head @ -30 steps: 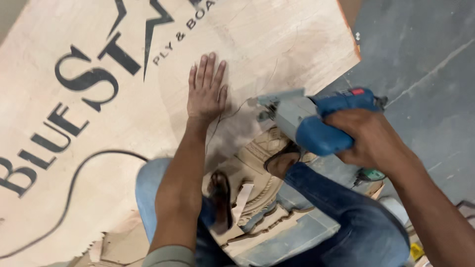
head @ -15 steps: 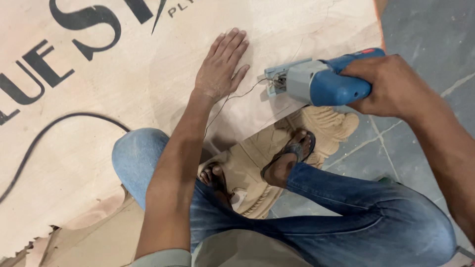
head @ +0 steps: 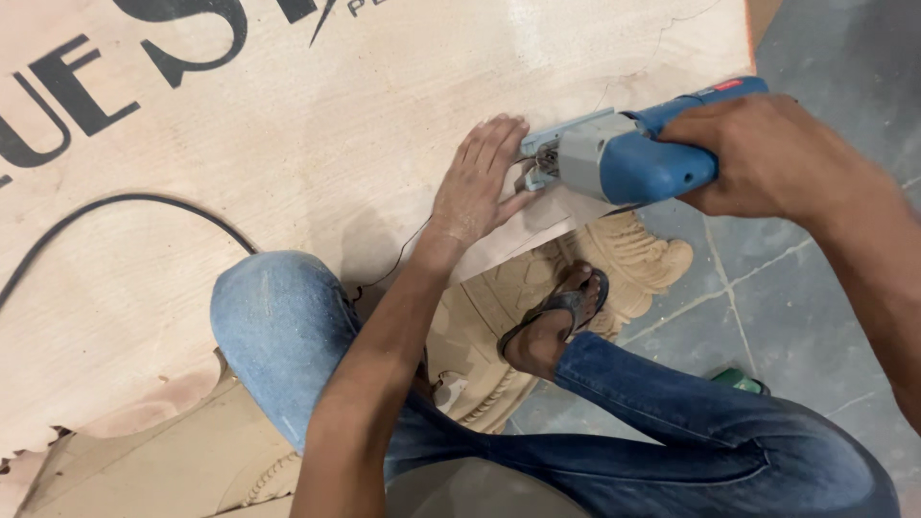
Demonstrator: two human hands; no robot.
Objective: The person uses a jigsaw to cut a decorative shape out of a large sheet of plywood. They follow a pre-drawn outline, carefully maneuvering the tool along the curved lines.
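Head view, looking down at a person crouched over a large plywood sheet (head: 288, 192) with dark stencilled letters. Their right hand (head: 767, 158) has its grip wrapped tight around the blue handle of a jigsaw (head: 624, 153), whose grey front sits on the sheet near its lower edge. Their left hand (head: 480, 182) lies flat, fingers spread, pressing the sheet just beside the saw's nose, perhaps touching it. A black cable (head: 125, 206) curves across the wood. One sandalled foot (head: 556, 321) rests on a carved wooden piece (head: 624, 259) below.
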